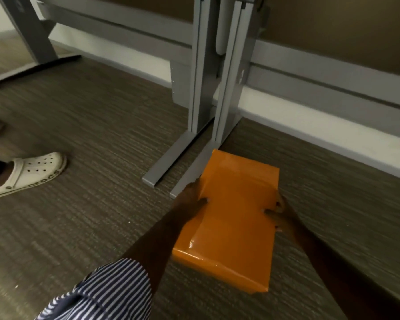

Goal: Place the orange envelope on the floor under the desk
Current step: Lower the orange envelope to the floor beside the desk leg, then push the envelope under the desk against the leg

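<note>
Both hands are gripping the orange envelope (231, 218), left hand (192, 199) and right hand (278, 213) at opposite edges, over the carpet (90, 227) beside the grey desk legs (208, 88).

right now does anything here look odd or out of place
Nothing is spilled or damaged. The orange envelope is bulky and creased, held by the left hand and right hand beside the desk leg's foot. A white clog is at the left edge.

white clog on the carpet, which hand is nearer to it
Left. The left hand holds the envelope's left edge, on the side toward the clog. The right hand holds the opposite edge, farther from it.
</note>
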### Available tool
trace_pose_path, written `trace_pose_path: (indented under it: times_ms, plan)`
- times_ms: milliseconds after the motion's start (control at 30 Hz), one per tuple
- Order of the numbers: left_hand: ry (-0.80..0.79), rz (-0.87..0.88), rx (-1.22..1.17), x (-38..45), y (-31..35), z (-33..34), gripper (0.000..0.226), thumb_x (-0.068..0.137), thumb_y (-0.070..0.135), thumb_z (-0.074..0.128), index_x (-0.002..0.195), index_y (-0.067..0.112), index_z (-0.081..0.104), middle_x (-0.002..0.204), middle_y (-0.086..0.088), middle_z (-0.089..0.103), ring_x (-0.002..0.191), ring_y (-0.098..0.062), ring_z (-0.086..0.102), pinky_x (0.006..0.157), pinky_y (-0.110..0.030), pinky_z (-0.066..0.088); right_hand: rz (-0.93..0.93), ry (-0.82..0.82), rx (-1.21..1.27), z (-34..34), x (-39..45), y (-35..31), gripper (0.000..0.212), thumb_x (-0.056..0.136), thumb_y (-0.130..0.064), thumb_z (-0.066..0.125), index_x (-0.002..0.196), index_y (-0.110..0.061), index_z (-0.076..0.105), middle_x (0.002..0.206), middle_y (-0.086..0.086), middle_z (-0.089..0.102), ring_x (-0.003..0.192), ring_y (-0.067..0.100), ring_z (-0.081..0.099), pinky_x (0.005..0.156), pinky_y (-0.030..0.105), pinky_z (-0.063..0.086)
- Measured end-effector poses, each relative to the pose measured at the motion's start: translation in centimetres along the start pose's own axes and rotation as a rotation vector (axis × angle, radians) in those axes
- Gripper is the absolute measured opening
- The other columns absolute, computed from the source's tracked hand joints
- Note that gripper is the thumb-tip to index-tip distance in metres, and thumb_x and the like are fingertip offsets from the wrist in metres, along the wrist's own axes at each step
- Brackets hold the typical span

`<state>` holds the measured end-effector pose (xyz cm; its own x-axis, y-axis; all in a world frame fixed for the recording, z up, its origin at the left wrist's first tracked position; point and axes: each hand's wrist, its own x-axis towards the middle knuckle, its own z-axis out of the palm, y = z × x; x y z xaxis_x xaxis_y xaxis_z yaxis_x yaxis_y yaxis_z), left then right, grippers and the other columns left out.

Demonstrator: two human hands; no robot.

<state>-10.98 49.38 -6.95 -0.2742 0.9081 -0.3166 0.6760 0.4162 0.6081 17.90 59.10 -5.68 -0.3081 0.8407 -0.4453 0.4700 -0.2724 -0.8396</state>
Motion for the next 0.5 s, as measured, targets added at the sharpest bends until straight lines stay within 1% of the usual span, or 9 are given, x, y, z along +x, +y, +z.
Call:
trace_pose_path:
  times_ms: [67,100,167,233,267,333,367,433,500]
  plan:
    - [0.020,0.063,0.112,-1.5,0.6,-0.2,0.085,0.096,0.048,0.055,0.158,0.025,0.003,0.168,-0.009,0.004,0.152,-0.035,0.015,0.120,-0.052,0.023,-0.094,0.065,-0.139,0.5,-0.8,-0.6,0.088,0.089,-0.017,0.072,0.158,-0.027,0.017,0.157,0.011,0.033,0.134,0.035,0.046,0.100,0.057,0.049]
    - [0.048,0.136,0.174,-2.2,0.9,-0.4,0.084,0.095,0.048,0.055,0.158,0.025,0.004,0.168,-0.008,0.001,0.153,-0.034,0.010,0.122,-0.052,0.021,-0.141,0.105,-0.291,0.9,-1.3,-1.1,0.085,0.090,-0.020,0.070,0.158,-0.024,0.018,0.158,0.013,0.030,0.137,0.035,0.041,0.104,0.056,0.046]
    - [0.069,0.338,0.255,-4.3,1.2,-0.2,0.083,0.094,0.050,0.055,0.158,0.025,0.009,0.168,-0.008,0.002,0.154,-0.031,0.009,0.123,-0.051,0.020,-0.212,0.152,-0.643,1.9,-3.1,-1.5,0.082,0.093,-0.031,0.066,0.158,-0.023,0.016,0.163,0.011,0.018,0.146,0.034,0.025,0.114,0.054,0.034]
    - [0.041,0.500,0.321,-5.9,0.8,0.3,0.083,0.093,0.054,0.055,0.158,0.025,0.012,0.168,-0.007,0.005,0.154,-0.030,0.010,0.123,-0.051,0.020,-0.360,0.079,-0.866,3.4,-4.7,-1.4,0.078,0.094,-0.045,0.058,0.158,-0.024,0.018,0.164,0.008,0.013,0.149,0.030,0.018,0.118,0.050,0.028]
    - [0.002,0.566,0.365,-6.8,0.6,0.8,0.085,0.091,0.057,0.053,0.158,0.024,0.012,0.168,-0.007,0.004,0.154,-0.030,0.008,0.123,-0.052,0.018,-0.457,0.042,-0.958,4.2,-6.0,-1.3,0.077,0.092,-0.052,0.052,0.157,-0.023,0.022,0.163,0.008,0.018,0.148,0.030,0.022,0.117,0.051,0.031]
    - [-0.092,0.667,0.484,-8.6,0.0,1.9,0.091,0.089,0.063,0.052,0.158,0.022,0.010,0.168,-0.009,0.001,0.155,-0.031,0.002,0.125,-0.053,0.009,-0.642,-0.007,-1.124,5.7,-7.9,-0.1,0.078,0.086,-0.062,0.042,0.152,-0.020,0.036,0.157,0.012,0.034,0.140,0.033,0.039,0.107,0.053,0.043]
    - [-0.131,0.685,0.544,-9.4,-0.2,2.4,0.095,0.087,0.065,0.053,0.158,0.021,0.008,0.168,-0.009,-0.001,0.155,-0.031,-0.001,0.124,-0.054,0.005,-0.677,-0.028,-1.165,6.4,-8.8,0.7,0.078,0.086,-0.066,0.039,0.149,-0.019,0.042,0.153,0.013,0.042,0.135,0.034,0.047,0.103,0.053,0.047]
    - [-0.185,0.663,0.626,-10.3,-0.6,3.3,0.104,0.083,0.068,0.058,0.158,0.020,0.004,0.168,-0.008,-0.004,0.154,-0.030,-0.006,0.122,-0.057,-0.001,-0.680,-0.033,-1.179,7.6,-10.1,1.8,0.081,0.090,-0.074,0.027,0.147,-0.017,0.042,0.148,0.013,0.049,0.130,0.034,0.053,0.099,0.054,0.049]
    - [-0.190,0.629,0.669,-10.5,-1.1,3.7,0.111,0.079,0.070,0.062,0.158,0.020,0.003,0.168,-0.006,-0.005,0.154,-0.030,-0.007,0.121,-0.061,-0.002,-0.615,-0.020,-1.177,8.4,-11.0,2.2,0.092,0.087,-0.081,0.016,0.148,-0.014,0.035,0.146,0.013,0.051,0.129,0.034,0.054,0.098,0.057,0.049]
